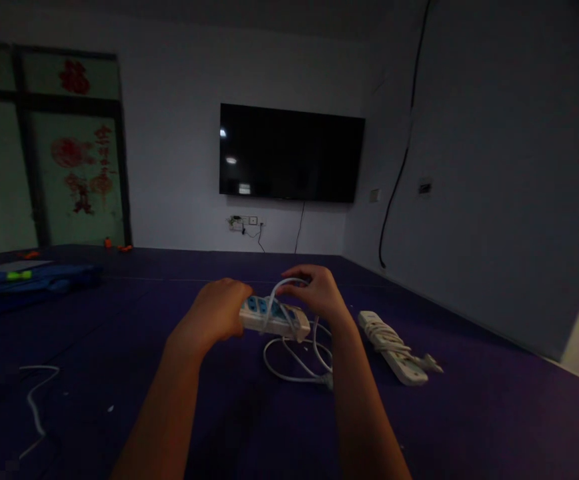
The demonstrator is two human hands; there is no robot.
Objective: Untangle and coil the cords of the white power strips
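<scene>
My left hand (219, 310) is closed around the left end of a white power strip (274, 323) with blue sockets, held above the purple surface. Between the thumb and fingers of my right hand (314, 290) is the strip's white cord (289, 283), which arches over the sockets. Part of the cord crosses the strip, and the rest hangs in loose loops (289, 379) below. The cord's plug (327, 380) shows partly beside my right forearm. To the right lies a second white power strip (407, 370), its own cord wound around it.
A white cable (34, 403) lies at the left on the purple surface (134, 400). Farther left is a blue cloth-like heap (44, 279). A television (289, 153) hangs on the far wall, and a black cable (394, 190) runs down the right wall.
</scene>
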